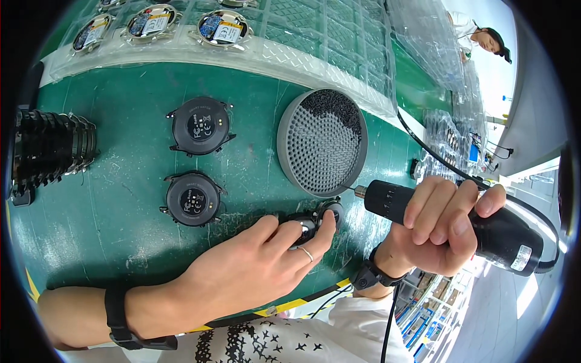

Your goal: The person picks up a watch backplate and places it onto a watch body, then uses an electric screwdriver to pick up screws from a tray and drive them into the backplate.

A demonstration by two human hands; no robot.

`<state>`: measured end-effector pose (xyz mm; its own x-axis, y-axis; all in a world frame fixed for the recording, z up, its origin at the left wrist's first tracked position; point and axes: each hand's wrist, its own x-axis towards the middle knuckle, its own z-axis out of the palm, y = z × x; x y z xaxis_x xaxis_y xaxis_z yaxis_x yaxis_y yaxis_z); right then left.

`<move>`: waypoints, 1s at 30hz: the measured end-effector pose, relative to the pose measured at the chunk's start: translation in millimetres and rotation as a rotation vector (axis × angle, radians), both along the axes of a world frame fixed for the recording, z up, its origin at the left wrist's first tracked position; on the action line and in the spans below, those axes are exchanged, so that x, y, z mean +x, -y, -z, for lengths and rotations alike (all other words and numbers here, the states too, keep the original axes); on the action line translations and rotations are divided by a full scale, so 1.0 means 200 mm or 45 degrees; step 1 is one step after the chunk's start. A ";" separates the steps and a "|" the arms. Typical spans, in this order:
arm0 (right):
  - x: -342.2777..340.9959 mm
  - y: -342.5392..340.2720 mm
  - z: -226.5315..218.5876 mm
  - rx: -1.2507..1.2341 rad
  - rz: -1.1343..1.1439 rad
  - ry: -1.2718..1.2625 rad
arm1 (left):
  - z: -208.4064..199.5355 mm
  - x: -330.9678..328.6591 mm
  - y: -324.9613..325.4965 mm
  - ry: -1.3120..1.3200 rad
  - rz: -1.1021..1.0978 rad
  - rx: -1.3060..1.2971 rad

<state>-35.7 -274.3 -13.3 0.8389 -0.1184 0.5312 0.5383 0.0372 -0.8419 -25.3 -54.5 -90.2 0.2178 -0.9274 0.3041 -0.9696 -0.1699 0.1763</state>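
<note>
My right hand [445, 224] grips a black corded electric screwdriver [387, 201]. Its thin bit points left, at the lower right rim of a round grey screw tray [290, 145]. Whether the bit touches the tray I cannot tell. Small holes cover the tray's face, and tiny dark screws [333, 109] are heaped along its far side. Just below the tray, my left hand [260, 260] has its fingers closed around a dark watch case [304, 225], partly hidden by them. A small round black piece [336, 212] shows beside the fingertips; whether it belongs to the case is unclear.
Two black watch cases [201, 126] [193, 199] lie backs up on the green table. A stack of black cases [54, 148] stands at left. Clear plastic trays [315, 36] line the far side, some holding open watches [224, 29]. Another person [478, 39] is at far right.
</note>
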 end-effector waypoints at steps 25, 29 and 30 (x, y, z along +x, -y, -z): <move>-0.01 -0.02 -0.01 -0.002 -0.003 -0.033 | -0.02 0.00 0.01 -0.030 0.012 -0.046; -0.01 -0.02 0.00 0.000 -0.005 0.026 | 0.01 0.02 0.02 -0.024 -0.002 -0.116; -0.02 -0.01 -0.01 0.016 -0.021 0.077 | 0.02 0.03 0.02 -0.074 0.039 -0.113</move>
<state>-38.8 -271.7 -12.0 0.8072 -0.1116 0.5796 0.5874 0.0566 -0.8073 -20.2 -57.6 -93.3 0.2096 -0.9038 0.3732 -0.9618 -0.1218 0.2452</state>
